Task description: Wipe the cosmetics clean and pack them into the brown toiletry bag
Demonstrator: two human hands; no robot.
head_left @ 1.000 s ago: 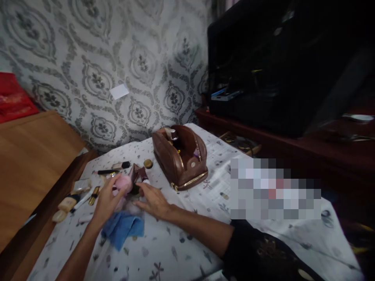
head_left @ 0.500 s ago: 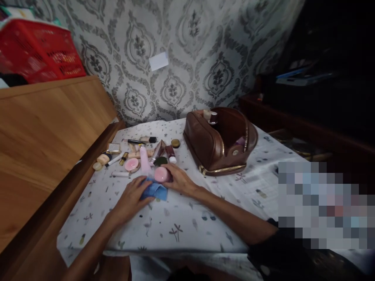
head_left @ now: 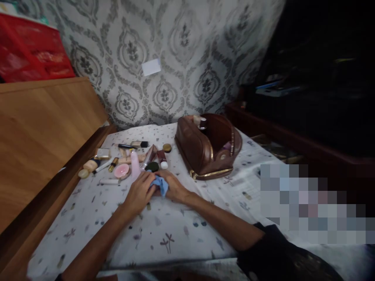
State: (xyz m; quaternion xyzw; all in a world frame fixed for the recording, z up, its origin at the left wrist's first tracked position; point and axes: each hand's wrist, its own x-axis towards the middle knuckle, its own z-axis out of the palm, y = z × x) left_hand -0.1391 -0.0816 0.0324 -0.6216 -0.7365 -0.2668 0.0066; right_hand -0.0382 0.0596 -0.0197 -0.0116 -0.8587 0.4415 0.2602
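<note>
My left hand [head_left: 142, 191] is closed on a crumpled blue cloth [head_left: 161, 184]. Close against it, my right hand [head_left: 173, 186] curls around the cloth's other side. The round pink compact that it held a moment earlier is now covered by the cloth and fingers. Just beyond the hands lie a dark green round item [head_left: 152, 167], a pale pink tube [head_left: 135, 164] and another round pink compact [head_left: 122, 171]. A dark red tube with a white cap [head_left: 162, 159] and a small gold-lidded pot [head_left: 166, 148] sit farther back.
A brown leather toiletry bag [head_left: 196, 148] stands unzipped to the right, with items inside. More cosmetics, including a black-capped bottle [head_left: 140, 144], lie at the left on the patterned tablecloth [head_left: 181, 234]. A wooden panel [head_left: 49, 117] borders the left side; a red basket [head_left: 35, 50] is above it.
My hands have come together, and the cloth has been brought over the pink compact, which is now out of sight. The view has shifted slightly to the right.
</note>
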